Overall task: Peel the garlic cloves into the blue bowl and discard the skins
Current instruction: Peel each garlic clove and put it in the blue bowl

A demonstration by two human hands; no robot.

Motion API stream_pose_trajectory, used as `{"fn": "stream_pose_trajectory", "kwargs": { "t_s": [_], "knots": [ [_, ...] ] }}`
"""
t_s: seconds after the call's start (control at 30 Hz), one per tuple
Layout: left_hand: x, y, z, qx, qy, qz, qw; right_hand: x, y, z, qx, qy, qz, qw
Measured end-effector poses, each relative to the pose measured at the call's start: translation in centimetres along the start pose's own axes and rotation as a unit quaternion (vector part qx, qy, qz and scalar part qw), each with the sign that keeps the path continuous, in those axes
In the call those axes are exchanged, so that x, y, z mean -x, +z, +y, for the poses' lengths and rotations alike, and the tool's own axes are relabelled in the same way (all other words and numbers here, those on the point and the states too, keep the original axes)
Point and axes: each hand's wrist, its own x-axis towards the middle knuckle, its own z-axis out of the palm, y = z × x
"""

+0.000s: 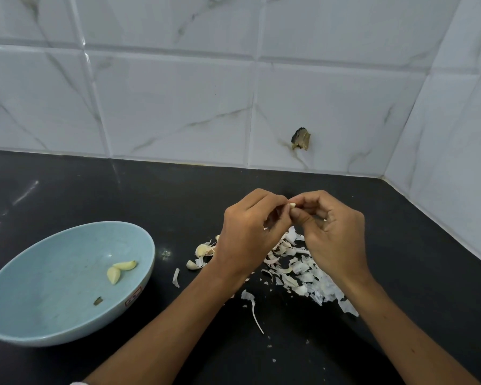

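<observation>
Black counter (414, 259) under both hands: the left hand (247, 232) and right hand (333, 232) pinch one garlic clove (292, 205) between curled fingertips above the skins (303, 270), so a slip could drop it among them, not into the blue bowl (53, 273) at eight o'clock

Left hand (247, 232), right hand (335, 234) bare; white left sleeve edge (77, 383).

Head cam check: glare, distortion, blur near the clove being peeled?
Head view: grout lines of the wall tiles bow from the wide-angle lens; glare streaks on the black countertop at far left; soft even light, no hard shadows; left hand and right hand sharp, pinching the garlic clove, mostly hidden by fingers.
</observation>
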Motion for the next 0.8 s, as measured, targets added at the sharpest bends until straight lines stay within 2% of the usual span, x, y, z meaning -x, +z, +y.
{"fn": "stream_pose_trajectory", "kwargs": {
  "t_s": [0.23,0.53,0.8],
  "knots": [
    [-0.16,-0.09,0.29,0.032,-0.058,0.012,0.998,0.07,0.09,-0.41,0.014,-0.042,-0.006,0.999],
    [-0.23,0.08,0.62,0.081,-0.157,0.026,0.984,0.03,0.24,-0.61,-0.035,0.020,0.010,0.999],
    [-0.30,-0.15,0.47,0.057,-0.143,0.012,0.988,-0.21,-0.09,-0.58,-0.078,0.055,0.020,0.995]
  ]
}}
